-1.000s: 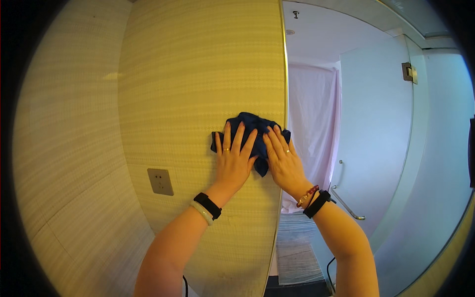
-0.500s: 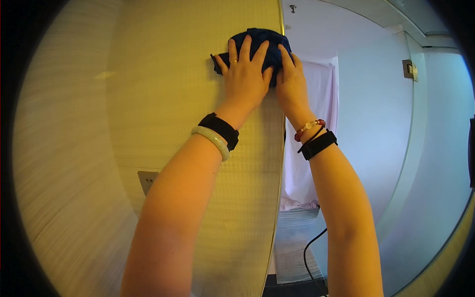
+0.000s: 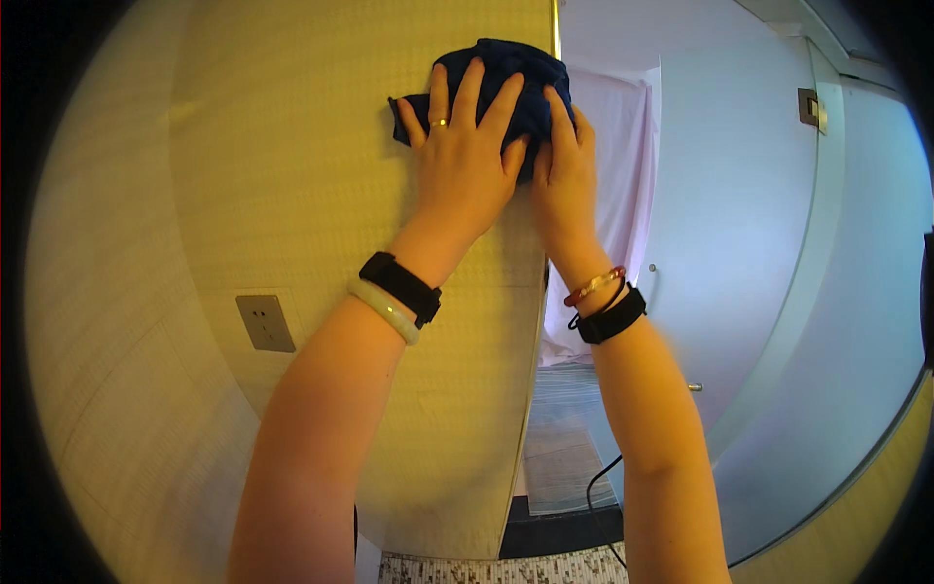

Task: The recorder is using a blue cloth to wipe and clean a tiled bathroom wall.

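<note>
A dark blue cloth [image 3: 501, 63] lies bunched against the yellowish wall [image 3: 321, 195], right by its vertical gold-trimmed edge. My left hand [image 3: 462, 161] presses on it with fingers spread flat; a ring, a pale bangle and a black wrist strap are on that arm. At the cloth's right side, my right hand [image 3: 566, 180] is bent around the cloth and the wall edge, its far fingers partly hidden. A red beaded bracelet and a black strap circle that wrist.
A metal wall socket [image 3: 265, 323] sits left of my left forearm. Beyond the wall edge are a pink curtain [image 3: 608, 185], a pale door panel [image 3: 725, 224] with a metal hinge [image 3: 809, 107], and a black cable [image 3: 593, 487]. Patterned mosaic [image 3: 467, 569] shows at the bottom.
Both hands and the cloth appear slightly further left and the cloth a little higher, still at the wall edge. The view has shifted, bringing the whole socket and the mosaic into sight.
</note>
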Available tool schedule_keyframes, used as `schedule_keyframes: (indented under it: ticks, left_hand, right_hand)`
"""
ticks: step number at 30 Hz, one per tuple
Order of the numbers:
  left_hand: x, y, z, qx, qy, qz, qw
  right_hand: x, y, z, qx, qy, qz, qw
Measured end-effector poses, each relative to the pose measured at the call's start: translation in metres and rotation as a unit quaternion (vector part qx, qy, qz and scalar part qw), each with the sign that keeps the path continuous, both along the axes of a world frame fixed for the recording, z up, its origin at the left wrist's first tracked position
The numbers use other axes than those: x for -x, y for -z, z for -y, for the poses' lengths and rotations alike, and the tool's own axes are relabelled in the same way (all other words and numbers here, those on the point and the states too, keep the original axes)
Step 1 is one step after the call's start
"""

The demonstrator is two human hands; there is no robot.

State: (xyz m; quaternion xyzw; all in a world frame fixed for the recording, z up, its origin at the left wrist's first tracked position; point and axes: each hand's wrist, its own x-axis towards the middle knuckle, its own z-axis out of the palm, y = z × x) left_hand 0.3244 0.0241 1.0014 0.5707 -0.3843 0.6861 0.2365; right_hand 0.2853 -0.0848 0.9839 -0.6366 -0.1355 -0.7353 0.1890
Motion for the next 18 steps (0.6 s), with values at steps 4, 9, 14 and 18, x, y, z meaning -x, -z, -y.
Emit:
schedule_keyframes:
  ticks: [4, 9, 14, 18]
  left_hand:
    - [0.006, 0.032, -0.008, -0.014, -0.005, -0.027, 1.0]
    - [0.013, 0.074, -0.018, -0.04, 0.004, -0.067, 0.997]
    - [0.013, 0.116, -0.023, -0.081, 0.022, -0.11, 0.99]
    - [0.014, 0.146, -0.028, -0.104, 0.018, -0.123, 0.987]
  right_hand:
    - [0.009, 0.032, -0.009, 0.014, -0.014, -0.013, 1.0]
    - [0.017, 0.078, -0.022, -0.006, -0.012, -0.048, 0.999]
    - [0.016, 0.123, -0.025, -0.024, -0.016, -0.078, 0.997]
    - [0.02, 0.156, -0.027, -0.03, -0.017, -0.106, 0.994]
